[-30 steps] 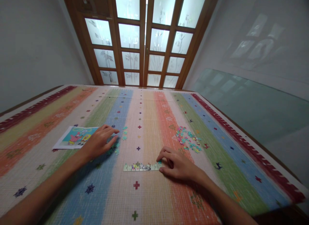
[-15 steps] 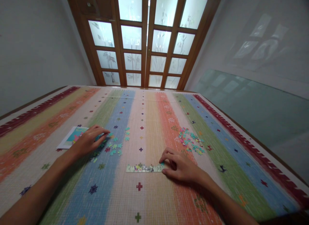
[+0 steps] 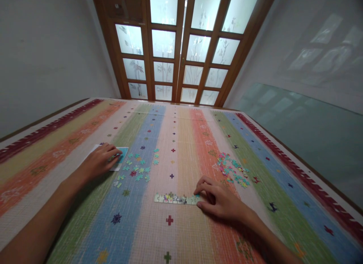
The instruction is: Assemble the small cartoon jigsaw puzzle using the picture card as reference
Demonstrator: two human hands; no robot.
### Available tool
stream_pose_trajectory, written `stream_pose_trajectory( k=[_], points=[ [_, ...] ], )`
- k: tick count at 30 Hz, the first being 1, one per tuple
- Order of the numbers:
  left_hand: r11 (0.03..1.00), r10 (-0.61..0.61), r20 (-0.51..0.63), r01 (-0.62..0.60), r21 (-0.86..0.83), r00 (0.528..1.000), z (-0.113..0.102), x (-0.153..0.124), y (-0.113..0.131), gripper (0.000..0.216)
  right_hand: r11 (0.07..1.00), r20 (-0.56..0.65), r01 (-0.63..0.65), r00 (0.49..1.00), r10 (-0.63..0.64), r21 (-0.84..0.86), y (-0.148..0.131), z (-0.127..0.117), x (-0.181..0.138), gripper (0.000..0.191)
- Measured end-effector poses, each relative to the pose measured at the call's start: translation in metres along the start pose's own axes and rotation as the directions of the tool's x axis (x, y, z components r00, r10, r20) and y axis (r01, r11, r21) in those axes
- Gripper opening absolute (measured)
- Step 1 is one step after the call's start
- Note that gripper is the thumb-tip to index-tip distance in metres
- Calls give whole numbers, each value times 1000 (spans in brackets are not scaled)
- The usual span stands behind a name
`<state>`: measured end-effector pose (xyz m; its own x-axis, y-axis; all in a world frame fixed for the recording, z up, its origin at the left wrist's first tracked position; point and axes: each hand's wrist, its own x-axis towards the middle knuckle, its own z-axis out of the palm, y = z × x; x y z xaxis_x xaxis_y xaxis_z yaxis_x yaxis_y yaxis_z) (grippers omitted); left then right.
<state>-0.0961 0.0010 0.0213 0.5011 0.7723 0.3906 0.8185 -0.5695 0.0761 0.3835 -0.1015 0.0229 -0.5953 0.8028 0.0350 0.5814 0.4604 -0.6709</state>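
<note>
My left hand (image 3: 102, 160) is over a picture card (image 3: 124, 153) with a teal print and white border, its fingers bent down and together. The hand covers most of the card, and what is in the fingers is too small to make out. My right hand (image 3: 219, 198) pinches a teal jigsaw piece (image 3: 197, 196) at the right end of a joined strip of jigsaw pieces (image 3: 176, 199). The strip lies flat, its lower edge straight and its upper edge knobbed. Fingers partly hide that end.
Loose teal jigsaw pieces (image 3: 140, 171) are scattered right of the card, with a short column of pieces (image 3: 156, 157) beside them. Another pile of pink and teal pieces (image 3: 232, 169) lies beyond my right hand. A striped tablecloth (image 3: 187, 233) covers the table; glazed wooden doors (image 3: 177, 63) stand behind.
My left hand has drawn back left from the loose pieces to above the card, uncovering the card's right edge. My right hand stays at the strip's end. The view has shifted slightly.
</note>
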Motion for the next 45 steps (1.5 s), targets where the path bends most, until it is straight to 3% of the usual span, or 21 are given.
stream_pose_trajectory(
  k=[12,22,27,32,45],
  points=[
    [998,54,2,-54,-39,999,8,2,9,36,1000,-3,4,1000,-4,-5,1,0,1,19],
    [994,-68,42,72,-82,997,8,5,24,35,1000,-11,9,1000,-9,-20,2,1,1,18],
    [993,-64,59,69,-94,996,8,7,31,35,1000,-18,10,1000,-10,-5,3,1,0,18],
    [993,-61,38,65,-95,997,7,7,34,34,1000,-10,5,1000,-5,4,2,0,0,18],
    [975,-221,-3,221,-38,975,19,12,49,40,1000,-5,6,1000,-6,13,2,1,0,18]
  ],
)
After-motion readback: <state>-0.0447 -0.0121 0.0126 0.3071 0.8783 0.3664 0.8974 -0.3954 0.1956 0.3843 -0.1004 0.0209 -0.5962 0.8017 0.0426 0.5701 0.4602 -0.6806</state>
